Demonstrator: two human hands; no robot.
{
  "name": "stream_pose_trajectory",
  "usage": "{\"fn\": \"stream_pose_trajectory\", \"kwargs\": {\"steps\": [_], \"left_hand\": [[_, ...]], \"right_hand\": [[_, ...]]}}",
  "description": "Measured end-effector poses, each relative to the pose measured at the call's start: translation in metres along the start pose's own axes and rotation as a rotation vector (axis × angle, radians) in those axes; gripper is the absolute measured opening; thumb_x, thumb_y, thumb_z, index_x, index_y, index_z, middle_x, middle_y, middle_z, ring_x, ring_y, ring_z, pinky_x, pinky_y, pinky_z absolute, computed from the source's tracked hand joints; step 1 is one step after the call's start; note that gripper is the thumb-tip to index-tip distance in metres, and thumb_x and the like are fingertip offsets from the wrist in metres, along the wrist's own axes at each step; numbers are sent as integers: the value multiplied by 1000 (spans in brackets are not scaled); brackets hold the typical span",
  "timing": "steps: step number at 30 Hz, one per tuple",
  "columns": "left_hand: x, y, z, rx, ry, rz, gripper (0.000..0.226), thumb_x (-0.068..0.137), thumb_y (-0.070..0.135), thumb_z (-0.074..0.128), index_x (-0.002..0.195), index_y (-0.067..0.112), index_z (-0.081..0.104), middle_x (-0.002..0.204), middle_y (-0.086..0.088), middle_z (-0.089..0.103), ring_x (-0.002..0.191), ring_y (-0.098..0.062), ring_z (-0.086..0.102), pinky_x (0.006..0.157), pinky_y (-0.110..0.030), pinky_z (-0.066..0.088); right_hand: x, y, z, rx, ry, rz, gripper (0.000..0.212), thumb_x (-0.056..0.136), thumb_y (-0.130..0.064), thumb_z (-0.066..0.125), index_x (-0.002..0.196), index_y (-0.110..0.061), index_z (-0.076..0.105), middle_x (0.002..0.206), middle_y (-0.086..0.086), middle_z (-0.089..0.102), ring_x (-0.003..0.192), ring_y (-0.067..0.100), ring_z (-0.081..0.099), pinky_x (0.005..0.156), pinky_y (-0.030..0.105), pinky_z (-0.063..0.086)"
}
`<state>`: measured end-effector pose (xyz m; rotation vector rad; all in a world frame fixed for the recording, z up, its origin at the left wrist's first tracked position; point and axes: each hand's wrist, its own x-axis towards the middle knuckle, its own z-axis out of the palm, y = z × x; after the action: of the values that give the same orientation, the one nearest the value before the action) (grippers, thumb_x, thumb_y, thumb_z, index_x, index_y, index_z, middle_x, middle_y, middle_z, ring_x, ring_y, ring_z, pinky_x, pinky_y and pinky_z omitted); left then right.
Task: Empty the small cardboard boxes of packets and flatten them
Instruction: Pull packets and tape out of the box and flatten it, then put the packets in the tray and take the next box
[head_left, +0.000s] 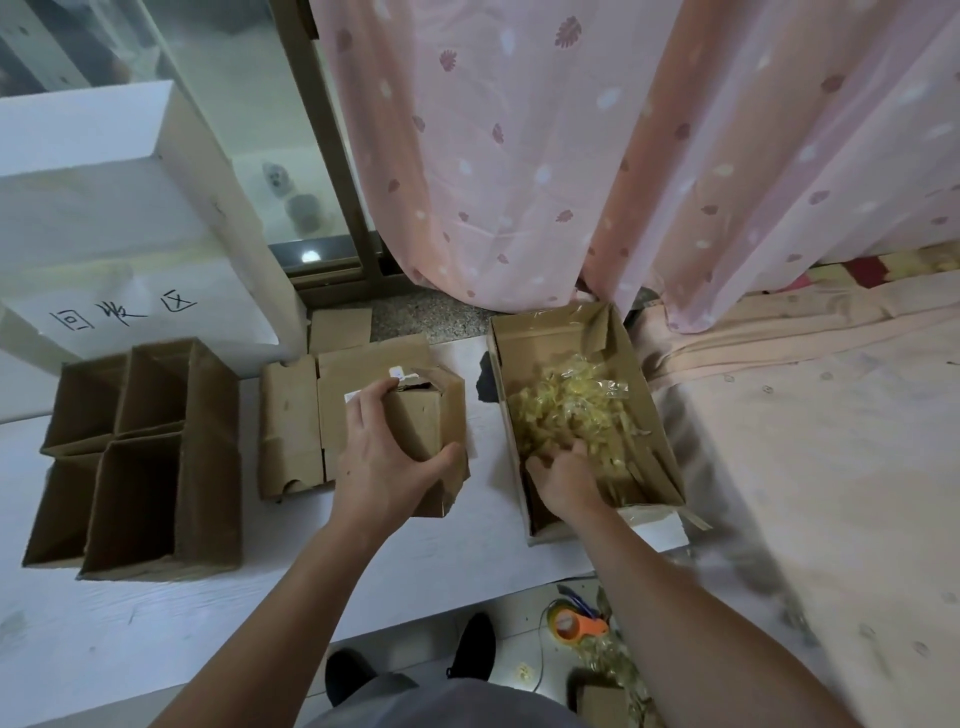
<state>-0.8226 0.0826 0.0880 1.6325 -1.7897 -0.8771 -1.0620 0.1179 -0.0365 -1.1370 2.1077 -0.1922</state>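
Head view: left hand grip curls round small cardboard box upright on counter. Right hand buried among packets in long tray box just right; grip cannot tell.

On the table, a block of open boxes stands at left, flattened cardboard lies centre with a small box on it, and a packet-filled carton sits at right, a curtain hanging behind.
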Motion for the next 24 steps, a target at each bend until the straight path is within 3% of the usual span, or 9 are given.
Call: {"fn": "stream_pose_trajectory", "kwargs": {"steps": [2, 5, 7, 11, 16, 21, 24], "left_hand": [[1, 2, 0, 5, -2, 3, 100, 70, 42, 92, 148, 33, 29, 137, 11, 34, 106, -2, 36, 92, -32, 40], [2, 5, -2, 1, 4, 17, 100, 70, 41, 92, 148, 32, 30, 132, 14, 32, 100, 1, 34, 90, -31, 40], [1, 4, -4, 3, 3, 29, 100, 71, 41, 92, 148, 31, 30, 133, 13, 32, 100, 2, 33, 88, -29, 39], [0, 1, -9, -21, -10, 34, 100, 71, 41, 93, 148, 33, 29, 141, 8, 34, 108, -4, 38, 80, -17, 35], [-3, 0, -19, -58, 18, 38, 98, 70, 40, 93, 146, 32, 32, 144, 7, 36, 111, -3, 41, 94, -29, 41], [-3, -6, -34, -45, 36, 50, 100, 69, 40, 93, 147, 27, 33, 143, 7, 34, 114, 1, 37, 100, -28, 38], [-4, -12, -44, -49, 87, 76, 98, 69, 39, 93, 148, 26, 35, 147, 3, 33, 124, -2, 37, 104, -27, 36]], "right_hand": [[-1, 1, -2, -15, 13, 0, 49, 101, -47, 52, 120, -6, 70, 155, 12, 33, 127, 30, 49, 109, 44, 44], [-7, -2, -13, -275, 39, -55, 45, 101, -51, 43, 122, -20, 69, 140, 3, 56, 128, 31, 41, 104, 44, 42], [-10, -6, -21, -358, 29, -51, 42, 102, -52, 42, 124, -24, 65, 133, 1, 61, 126, 31, 38, 102, 44, 40], [-16, -14, -32, -368, 74, -85, 42, 102, -46, 45, 140, -31, 55, 156, -2, 42, 136, 31, 34, 108, 45, 38], [-27, -43, -49, -311, 86, -165, 53, 101, -40, 45, 153, -28, 43, 167, -2, 26, 150, 31, 24, 120, 48, 28], [-61, -108, -65, -124, 68, -486, 55, 105, -42, 46, 158, -36, 33, 169, -8, 20, 154, 23, 19, 124, 40, 15], [-81, -144, -64, 2, -39, -610, 61, 100, -59, 45, 157, -46, 28, 168, -13, 21, 154, 15, 21, 127, 45, 18]]}}
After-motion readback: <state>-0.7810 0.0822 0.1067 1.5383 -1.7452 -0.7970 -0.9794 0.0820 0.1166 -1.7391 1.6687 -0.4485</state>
